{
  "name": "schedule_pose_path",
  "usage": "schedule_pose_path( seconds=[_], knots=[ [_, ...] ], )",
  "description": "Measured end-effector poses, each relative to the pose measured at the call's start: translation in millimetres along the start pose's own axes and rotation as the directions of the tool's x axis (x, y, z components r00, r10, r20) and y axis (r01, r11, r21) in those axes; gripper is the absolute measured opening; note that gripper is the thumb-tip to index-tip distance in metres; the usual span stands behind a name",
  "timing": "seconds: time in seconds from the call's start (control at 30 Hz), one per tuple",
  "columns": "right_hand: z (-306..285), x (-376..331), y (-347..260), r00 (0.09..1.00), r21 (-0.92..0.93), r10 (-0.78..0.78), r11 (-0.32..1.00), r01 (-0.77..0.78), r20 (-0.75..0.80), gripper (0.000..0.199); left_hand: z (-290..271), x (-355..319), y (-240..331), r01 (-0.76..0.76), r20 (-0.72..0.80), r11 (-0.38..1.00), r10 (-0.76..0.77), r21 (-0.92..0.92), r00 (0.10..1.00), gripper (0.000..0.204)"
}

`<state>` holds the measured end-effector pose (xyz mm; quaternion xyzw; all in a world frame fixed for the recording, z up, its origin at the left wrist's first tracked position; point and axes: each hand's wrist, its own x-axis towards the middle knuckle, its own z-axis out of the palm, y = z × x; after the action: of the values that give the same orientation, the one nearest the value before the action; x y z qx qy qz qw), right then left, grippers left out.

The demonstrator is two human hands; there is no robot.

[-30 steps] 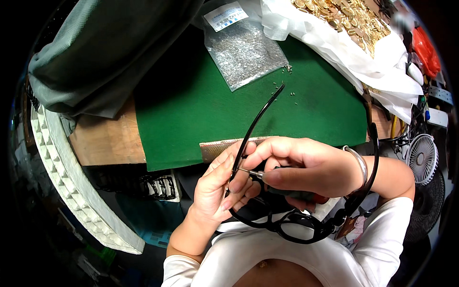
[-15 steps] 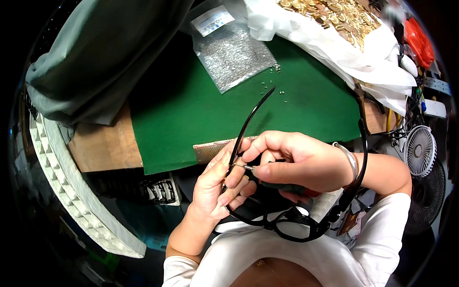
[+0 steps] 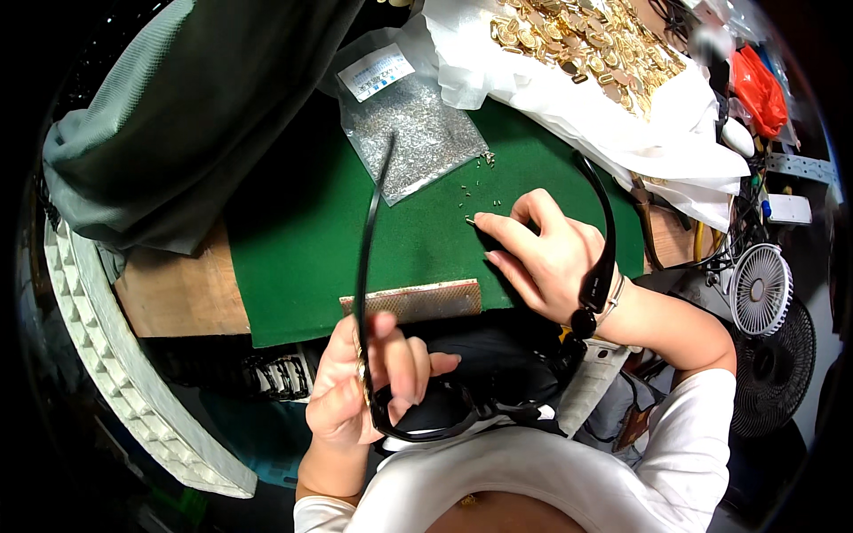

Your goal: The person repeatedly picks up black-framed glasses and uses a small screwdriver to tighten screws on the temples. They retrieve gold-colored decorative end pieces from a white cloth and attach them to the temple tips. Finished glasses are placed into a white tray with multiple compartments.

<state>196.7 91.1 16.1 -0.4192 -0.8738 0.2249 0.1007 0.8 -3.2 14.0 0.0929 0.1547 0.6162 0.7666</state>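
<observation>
A black eyeglasses frame [image 3: 431, 435] hangs tilted in front of my chest, with its temple arms pointing away from me. My left hand [image 3: 369, 382] grips it at the left hinge, where a small gold-coloured strip shows on the temple. My right hand [image 3: 555, 258] is over the green mat, its index finger stretched to a tiny metal screw [image 3: 470, 219] and its thumb apart from that finger. The right temple passes in front of my right wrist. Several tiny screws [image 3: 496, 202] lie loose beyond the fingertip. Whether anything sits in the right palm is hidden.
The green mat [image 3: 293, 284] holds a clear bag of small metal pieces [image 3: 413, 133] and a ridged metal strip [image 3: 426, 300] at its near edge. Gold-coloured parts [image 3: 595, 44] fill a white-lined container at far right. Dark cloth [image 3: 204, 115] lies left; a white fan [image 3: 761, 289] stands right.
My right hand has left the glasses hinge and reached forward onto the mat. The thin metal-shafted tool it held is out of sight. My left hand has lowered and turned the glasses.
</observation>
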Motion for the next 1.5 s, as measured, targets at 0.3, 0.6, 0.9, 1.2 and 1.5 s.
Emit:
schedule_pose_path(
  seconds=[0.3,0.6,0.9,1.2,1.5],
  knots=[
    [5.5,-3.7,-3.6,0.994,-0.064,0.054,0.996,-0.06,-0.095,0.03,-9.1,-5.6,4.4,0.041,-0.037,0.981,-0.049,-0.191,0.998,0.038],
    [6.1,-3.7,-5.8,0.998,-0.22,0.047,0.974,-0.056,-0.046,0.035,-6.0,7.6,-3.3,0.161,-0.105,0.952,-0.193,-0.259,0.976,0.041],
    [-18.0,7.8,-23.0,0.84,0.685,-0.031,0.595,-0.42,0.542,0.022,-13.3,4.8,-2.3,0.202,-0.181,0.892,-0.294,-0.404,0.938,0.041],
    [-23.7,21.0,-41.6,0.609,0.625,-0.197,0.024,-0.78,0.768,0.021,-18.3,0.9,-7.4,0.267,-0.203,0.903,-0.347,-0.338,0.916,0.039],
    [-22.4,17.9,-42.9,0.533,0.517,-0.149,-0.136,-0.845,0.833,0.028,-13.4,5.1,-11.6,0.238,-0.279,0.936,-0.308,-0.259,0.91,0.039]
  ],
)
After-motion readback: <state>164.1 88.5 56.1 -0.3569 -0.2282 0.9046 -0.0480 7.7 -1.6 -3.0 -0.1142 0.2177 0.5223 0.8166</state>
